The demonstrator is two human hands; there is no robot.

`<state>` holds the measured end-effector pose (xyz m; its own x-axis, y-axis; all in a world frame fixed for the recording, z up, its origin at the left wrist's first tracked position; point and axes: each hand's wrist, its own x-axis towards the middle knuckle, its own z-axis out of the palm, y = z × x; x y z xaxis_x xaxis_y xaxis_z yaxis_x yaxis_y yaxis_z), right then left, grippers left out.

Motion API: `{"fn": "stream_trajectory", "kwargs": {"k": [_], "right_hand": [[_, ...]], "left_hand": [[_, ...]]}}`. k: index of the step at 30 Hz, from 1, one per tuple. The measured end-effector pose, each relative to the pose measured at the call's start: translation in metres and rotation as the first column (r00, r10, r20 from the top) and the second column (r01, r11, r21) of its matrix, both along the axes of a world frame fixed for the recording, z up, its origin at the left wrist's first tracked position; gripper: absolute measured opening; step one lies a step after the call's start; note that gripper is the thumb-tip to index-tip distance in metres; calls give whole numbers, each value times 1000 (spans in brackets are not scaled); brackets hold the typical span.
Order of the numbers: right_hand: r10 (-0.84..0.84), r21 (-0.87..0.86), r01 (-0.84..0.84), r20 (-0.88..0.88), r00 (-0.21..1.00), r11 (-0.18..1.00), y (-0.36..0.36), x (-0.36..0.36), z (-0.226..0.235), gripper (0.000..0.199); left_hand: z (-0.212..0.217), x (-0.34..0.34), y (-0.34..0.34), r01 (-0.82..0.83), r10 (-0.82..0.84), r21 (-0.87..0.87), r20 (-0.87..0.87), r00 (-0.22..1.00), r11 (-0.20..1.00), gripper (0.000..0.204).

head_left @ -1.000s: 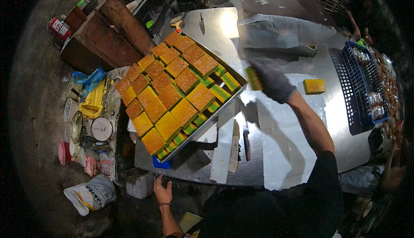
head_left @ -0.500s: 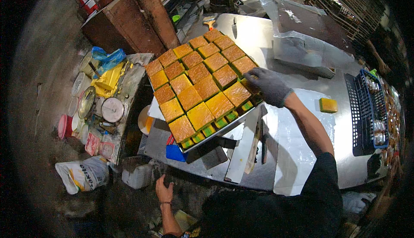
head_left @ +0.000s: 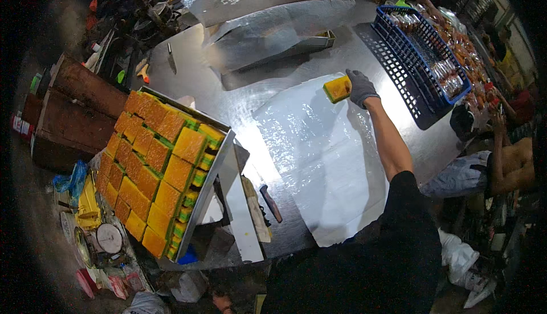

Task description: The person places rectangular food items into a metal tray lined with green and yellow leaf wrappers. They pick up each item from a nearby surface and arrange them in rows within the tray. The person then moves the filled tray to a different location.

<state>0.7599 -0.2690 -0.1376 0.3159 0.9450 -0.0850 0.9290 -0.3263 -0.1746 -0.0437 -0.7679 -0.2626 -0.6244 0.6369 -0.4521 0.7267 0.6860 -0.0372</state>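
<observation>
My right hand (head_left: 363, 89), in a grey glove, is at the far end of a white plastic sheet (head_left: 319, 160). Its fingers close against the right side of a square of layer cake (head_left: 337, 89), yellow and brown on top with a green layer. The far fingertips are partly hidden. At the lower edge, a small part of my left hand (head_left: 222, 301) shows, bare and dim, its fingers unclear. To the left, a metal tray (head_left: 212, 186) carries rows of similar cake squares (head_left: 154, 157), stacked with green-striped sides showing.
A blue plastic basket (head_left: 419, 46) with wrapped packs stands at the right. Near the tray lie a dark-handled knife (head_left: 271, 203) and a white strip (head_left: 242, 223). A brush (head_left: 142, 70) lies far left. Another person's arm (head_left: 497, 154) shows at right.
My right hand has gone from the tray's right edge to the cake square on the sheet. The view has swung right, and my left hand has mostly dropped out of the picture.
</observation>
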Motion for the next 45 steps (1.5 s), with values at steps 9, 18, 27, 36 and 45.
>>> {"fn": "stream_trajectory", "kwargs": {"k": [9, 18, 27, 36, 45], "right_hand": [[239, -163, -209, 189, 953, 964, 28, 5, -32, 107], [349, 558, -223, -130, 928, 799, 18, 48, -89, 80], [188, 614, 287, -591, 785, 735, -12, 37, -42, 73], [189, 159, -255, -977, 97, 954, -113, -105, 22, 73], [635, 67, -761, -600, 486, 645, -202, -251, 77, 113]], "left_hand": [[-19, 9, -30, 81, -97, 198, 71, 993, 977, 68], [53, 74, -15, -205, 188, 190, 103, 977, 960, 61], [134, 116, 62, -350, 221, 630, 276, 935, 693, 47], [171, 315, 234, -374, -436, 478, 879, 195, 795, 80], [160, 379, 237, -416, -89, -123, 886, -455, 901, 64]]}}
